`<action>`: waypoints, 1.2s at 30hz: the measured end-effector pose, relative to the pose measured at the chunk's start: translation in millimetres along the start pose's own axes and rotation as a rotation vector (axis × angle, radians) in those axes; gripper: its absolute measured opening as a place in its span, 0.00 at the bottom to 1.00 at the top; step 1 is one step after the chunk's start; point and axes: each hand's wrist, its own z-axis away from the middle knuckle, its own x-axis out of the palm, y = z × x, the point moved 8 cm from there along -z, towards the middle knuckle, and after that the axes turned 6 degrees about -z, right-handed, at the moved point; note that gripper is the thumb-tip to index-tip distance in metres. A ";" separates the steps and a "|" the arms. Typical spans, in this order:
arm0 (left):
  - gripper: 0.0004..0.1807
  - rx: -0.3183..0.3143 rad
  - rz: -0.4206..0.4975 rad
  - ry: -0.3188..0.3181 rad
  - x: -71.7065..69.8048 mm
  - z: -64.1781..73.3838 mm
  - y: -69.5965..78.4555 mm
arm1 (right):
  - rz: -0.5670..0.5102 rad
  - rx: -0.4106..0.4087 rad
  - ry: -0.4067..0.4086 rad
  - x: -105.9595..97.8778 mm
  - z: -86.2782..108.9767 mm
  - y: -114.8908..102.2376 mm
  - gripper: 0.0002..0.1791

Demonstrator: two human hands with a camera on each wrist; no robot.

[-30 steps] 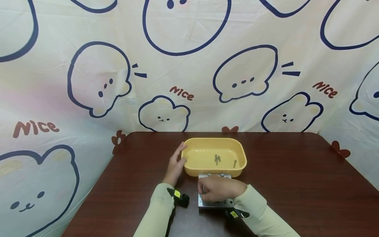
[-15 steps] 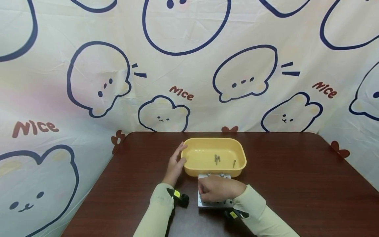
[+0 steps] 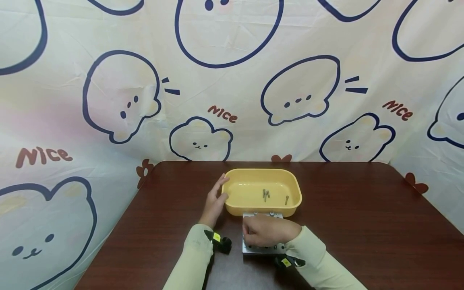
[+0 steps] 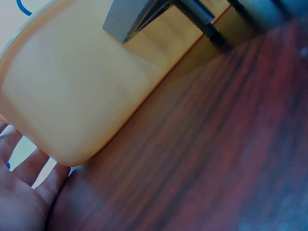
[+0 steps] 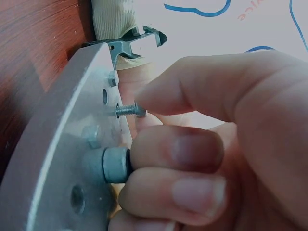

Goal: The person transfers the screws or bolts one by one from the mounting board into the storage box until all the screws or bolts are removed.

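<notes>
A silvery metal plate [image 3: 264, 252] with holes and bolts lies in front of a yellow plastic tub [image 3: 261, 212]. Over the plate is my right hand [image 3: 270, 231]. In the right wrist view, a small bolt [image 5: 127, 110] stands partway out of a hole, its head pinched between thumb and forefinger; the forefinger is mostly hidden. The other fingers curl beside a thick round bolt head [image 5: 116, 165]. My left hand [image 3: 214, 205] rests along the tub's left side, fingers extended and spread, touching its wall and rim. Threaded bolt ends [image 4: 198, 21] jut from the plate's underside in the left wrist view.
Several loose bolts [image 3: 266, 195] lie in the tub, one [image 3: 286, 200] apart at the right. The dark wooden table [image 3: 362, 225] extends to both sides. Behind it hangs a pale cloth [image 3: 246, 88] with cartoon bears. Each wrist carries a black camera mount [image 3: 222, 243].
The right fingers have drawn in slightly at the plate, covering the gap between thumb and forefinger seen a second ago. The left hand and the tub stay practically in place.
</notes>
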 end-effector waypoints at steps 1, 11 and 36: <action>0.29 -0.001 -0.001 0.001 0.0 -0.2 -0.2 | -0.003 0.000 -0.001 0.1 -0.1 0.1 0.08; 0.29 0.010 -0.001 0.009 0.8 -0.4 -2.3 | -0.033 0.009 0.003 0.1 -0.9 1.2 0.07; 0.29 -0.030 0.001 0.009 1.0 -3.0 -6.3 | -0.122 0.014 0.031 -6.6 1.7 -1.5 0.05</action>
